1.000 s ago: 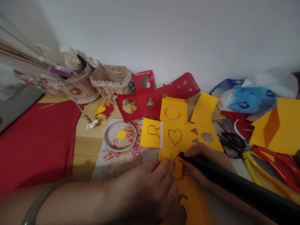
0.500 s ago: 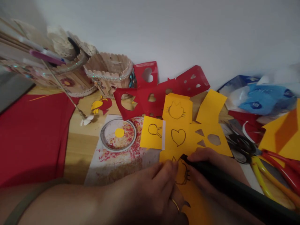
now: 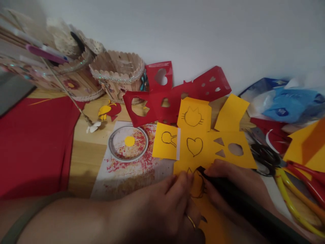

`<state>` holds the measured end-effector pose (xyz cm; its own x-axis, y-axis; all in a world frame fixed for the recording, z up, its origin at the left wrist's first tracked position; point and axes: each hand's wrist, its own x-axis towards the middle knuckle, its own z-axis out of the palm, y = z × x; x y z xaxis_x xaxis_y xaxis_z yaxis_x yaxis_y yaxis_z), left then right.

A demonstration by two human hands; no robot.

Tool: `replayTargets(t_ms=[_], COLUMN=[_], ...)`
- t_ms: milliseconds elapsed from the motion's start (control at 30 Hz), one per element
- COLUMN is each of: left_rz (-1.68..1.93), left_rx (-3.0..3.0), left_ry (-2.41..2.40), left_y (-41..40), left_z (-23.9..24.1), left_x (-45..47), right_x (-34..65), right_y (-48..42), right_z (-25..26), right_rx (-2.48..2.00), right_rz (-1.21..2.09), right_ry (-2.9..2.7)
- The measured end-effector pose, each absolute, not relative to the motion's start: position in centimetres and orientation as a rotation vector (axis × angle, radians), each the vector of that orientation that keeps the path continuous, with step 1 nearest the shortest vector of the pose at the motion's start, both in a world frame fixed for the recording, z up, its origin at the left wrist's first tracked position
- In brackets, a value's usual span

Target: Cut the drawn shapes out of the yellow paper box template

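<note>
Yellow card (image 3: 184,167) with cut-outs and drawn outlines lies before me: a heart, a whiskered cat head above it, and a second cat head (image 3: 197,189) under my fingers. My left hand (image 3: 175,206), a gold ring on one finger, has its thumb and fingers bunched together on the card beside that lower outline. In my right hand (image 3: 230,173) is a long black tool (image 3: 236,200), its black tip touching or just over the drawing near an ear. Whether it is a pen or a knife I cannot make out.
Red card with cut-outs (image 3: 175,101) leans at the wall. Left are red sheets (image 3: 33,145), craft-stick holders (image 3: 119,73) and a round ring frame (image 3: 109,144) on stained paper. At right lie black-handled scissors (image 3: 266,156), red-handled and yellow-handled tools (image 3: 286,193), and a blue packet (image 3: 289,105).
The view has shifted slightly, so the table items sit a little higher. Both hands keep nearly the same place over the lower cat outline, the tool tip staying close to its ear.
</note>
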<state>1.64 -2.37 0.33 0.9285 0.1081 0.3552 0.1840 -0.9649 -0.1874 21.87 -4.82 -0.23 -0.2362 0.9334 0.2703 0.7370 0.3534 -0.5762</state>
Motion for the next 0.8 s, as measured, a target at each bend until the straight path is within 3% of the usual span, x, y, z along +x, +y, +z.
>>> replayTargets(t_ms=[800], left_rz=[-0.413], left_rx=[-2.913], left_ry=[-0.210], left_y=[-2.45], left_z=[0.57], left_x=[1.43], right_x=[22.25], right_y=[-4.83], right_z=[0.19], right_rx=[-1.399], right_rz=[0.517], right_ry=[-2.042])
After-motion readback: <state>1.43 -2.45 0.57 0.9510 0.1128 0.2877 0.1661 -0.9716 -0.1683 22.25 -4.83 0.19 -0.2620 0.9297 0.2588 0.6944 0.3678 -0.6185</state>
